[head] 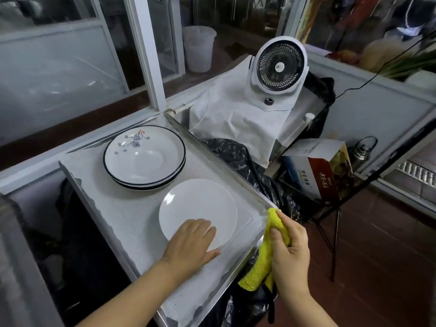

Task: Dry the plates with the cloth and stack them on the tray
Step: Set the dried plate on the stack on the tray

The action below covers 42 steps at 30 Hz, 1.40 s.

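I see the metal tray [99, 204] first, lined with a pale mesh mat and taking up most of the counter top in front of me. At its far end sits a stack of black-rimmed plates [144, 156], the top one painted with a blossom sprig; I judge those dried and stacked. Nearer me a plain white plate [200, 206] lies flat on the mat, apart from the stack, so I take it as either just wiped or next to be wiped, and it may begin a second pile. I cannot see any plates waiting outside the tray.

My left hand [191, 244] lies flat, fingers straight, pressing the near rim of the white plate. My right hand [290, 249] is curled around the yellow cloth [262, 265], held just off the tray's right edge.

That raised edge runs close beside the white plate, with a black bag and a drop to the floor beyond it. Open mat remains to the left and toward me.
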Tool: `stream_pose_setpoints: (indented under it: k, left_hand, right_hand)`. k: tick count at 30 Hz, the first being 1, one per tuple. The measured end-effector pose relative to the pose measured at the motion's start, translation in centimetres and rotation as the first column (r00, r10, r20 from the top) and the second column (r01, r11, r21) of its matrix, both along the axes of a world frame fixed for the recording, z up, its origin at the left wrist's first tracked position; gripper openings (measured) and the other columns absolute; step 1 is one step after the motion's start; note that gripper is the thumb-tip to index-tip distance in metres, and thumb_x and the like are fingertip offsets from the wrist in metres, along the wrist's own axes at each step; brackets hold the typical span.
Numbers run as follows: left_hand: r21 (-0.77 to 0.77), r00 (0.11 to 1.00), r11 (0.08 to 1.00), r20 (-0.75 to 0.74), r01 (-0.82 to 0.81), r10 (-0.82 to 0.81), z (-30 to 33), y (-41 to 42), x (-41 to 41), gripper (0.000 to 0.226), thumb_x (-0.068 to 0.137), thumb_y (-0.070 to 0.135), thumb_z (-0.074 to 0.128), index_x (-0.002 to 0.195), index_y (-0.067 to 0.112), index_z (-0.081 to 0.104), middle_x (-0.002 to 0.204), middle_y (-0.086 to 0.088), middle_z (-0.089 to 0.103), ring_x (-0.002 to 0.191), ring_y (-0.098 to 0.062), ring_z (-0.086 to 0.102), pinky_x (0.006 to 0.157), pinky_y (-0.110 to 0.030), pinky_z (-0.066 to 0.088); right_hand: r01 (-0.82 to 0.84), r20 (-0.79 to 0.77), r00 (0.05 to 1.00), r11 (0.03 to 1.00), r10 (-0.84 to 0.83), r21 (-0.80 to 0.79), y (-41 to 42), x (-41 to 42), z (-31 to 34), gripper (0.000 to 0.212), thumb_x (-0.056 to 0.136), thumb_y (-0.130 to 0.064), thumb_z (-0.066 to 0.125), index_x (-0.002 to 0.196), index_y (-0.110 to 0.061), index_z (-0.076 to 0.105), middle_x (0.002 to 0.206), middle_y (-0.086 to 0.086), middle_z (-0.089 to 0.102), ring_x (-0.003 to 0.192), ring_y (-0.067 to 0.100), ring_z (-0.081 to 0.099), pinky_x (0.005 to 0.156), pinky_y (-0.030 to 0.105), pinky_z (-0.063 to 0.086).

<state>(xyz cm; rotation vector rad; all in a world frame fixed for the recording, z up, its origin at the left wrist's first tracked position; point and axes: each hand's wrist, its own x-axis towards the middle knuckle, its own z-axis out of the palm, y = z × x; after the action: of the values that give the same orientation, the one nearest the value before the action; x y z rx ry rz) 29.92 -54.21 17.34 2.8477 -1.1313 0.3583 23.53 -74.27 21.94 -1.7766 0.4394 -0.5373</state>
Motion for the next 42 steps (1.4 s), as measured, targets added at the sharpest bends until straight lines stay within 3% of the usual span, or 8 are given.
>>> stream_pose_setpoints:
  k: [7,10,14,19,24,28,33,42]
  left_hand:
    - [-0.142,0.999,0.989,0.032,-0.038,0.043,0.8,0.7,-0.8,0.048,0.059,0.054,0.081,0.09,0.017,0.074,0.093,0.002,0.071,0.085,-0.015,0.068,0.082,-0.026,0.049]
    - [-0.28,0.985,0.945,-0.021,-0.168,0.169,3.1,2.8,-1.7,0.035,0.06,0.037,0.084,0.087,0.017,0.073,0.087,0.004,0.07,0.077,-0.017,0.067,0.072,-0.024,0.047]
    - [-0.408,0.899,0.802,-0.152,-0.436,0.411,6.4,9.2,-4.8,0.019,0.078,0.029,0.058,0.084,0.018,0.071,0.078,0.005,0.067,0.068,-0.017,0.065,0.057,-0.025,0.052]
    - [-0.421,0.648,0.516,-0.285,-0.746,0.706,7.4,20.7,-12.0,0.012,0.078,0.013,0.075,0.09,0.015,0.073,0.081,0.004,0.07,0.065,-0.018,0.066,0.048,-0.029,0.048]
    - [-0.273,0.246,0.128,-0.46,-0.953,0.853,5.7,32.3,-20.9,0.009,0.087,0.025,0.066,0.094,0.023,0.069,0.088,0.002,0.071,0.077,-0.023,0.067,0.058,-0.031,0.046]
    - [-0.141,-0.022,-0.116,-0.54,-0.983,0.841,2.4,41.5,-27.8,0.013,0.092,0.03,0.055,0.099,0.025,0.066,0.093,0.005,0.071,0.084,-0.02,0.065,0.068,-0.033,0.049]
    - [-0.115,-0.209,-0.441,-0.758,-0.89,0.618,-3.5,52.0,-35.2,0.009,0.091,0.018,0.056,0.092,0.012,0.063,0.088,-0.006,0.066,0.083,-0.029,0.06,0.06,-0.024,0.038]
    - [0.137,-0.395,-0.595,-0.858,-0.792,0.329,-16.9,65.2,-39.2,0.023,0.093,0.026,0.055,0.1,0.008,0.067,0.101,-0.013,0.068,0.09,-0.031,0.06,0.072,-0.032,0.045]
  right_hand:
    - [-0.063,0.005,0.998,0.998,0.063,-0.032,1.9,0.9,0.9,0.046,0.087,0.003,0.059,0.11,-0.037,0.058,0.11,-0.009,0.053,0.101,-0.014,0.048,0.085,-0.002,0.032]
    - [-0.142,0.044,0.989,0.989,0.144,-0.041,4.5,1.7,2.3,0.045,0.087,0.004,0.06,0.111,-0.033,0.058,0.108,-0.015,0.05,0.101,-0.017,0.046,0.084,-0.002,0.03]
    - [-0.338,0.099,0.936,0.941,0.338,-0.018,10.8,2.8,4.4,0.045,0.086,0.005,0.06,0.109,-0.033,0.059,0.105,-0.008,0.051,0.098,-0.012,0.049,0.086,0.002,0.035]
    - [-0.607,0.113,0.785,0.793,0.609,-0.059,22.4,2.2,5.7,0.044,0.085,0.002,0.063,0.11,-0.035,0.06,0.106,-0.013,0.051,0.1,-0.009,0.05,0.089,0.007,0.037]
    - [-0.808,0.103,0.579,0.586,0.809,-0.066,35.4,-1.8,5.5,0.051,0.084,0.003,0.063,0.105,-0.043,0.059,0.104,-0.012,0.053,0.1,-0.008,0.051,0.088,0.004,0.035]
    - [-0.895,0.052,0.438,0.44,0.898,-0.069,45.3,-6.4,3.9,0.053,0.083,0.003,0.065,0.105,-0.044,0.06,0.104,-0.011,0.053,0.098,-0.007,0.053,0.085,0.004,0.037]
    - [-0.951,-0.102,0.31,0.306,0.945,-0.051,56.3,-11.1,-0.4,0.052,0.083,0.003,0.065,0.1,-0.047,0.059,0.102,-0.008,0.052,0.095,-0.01,0.052,0.078,0.001,0.036]
    - [-0.946,-0.344,0.305,0.326,0.888,0.001,69.1,-14.3,-10.6,0.048,0.086,-0.004,0.064,0.098,-0.05,0.059,0.101,-0.019,0.051,0.1,0.0,0.053,0.093,0.035,0.047]
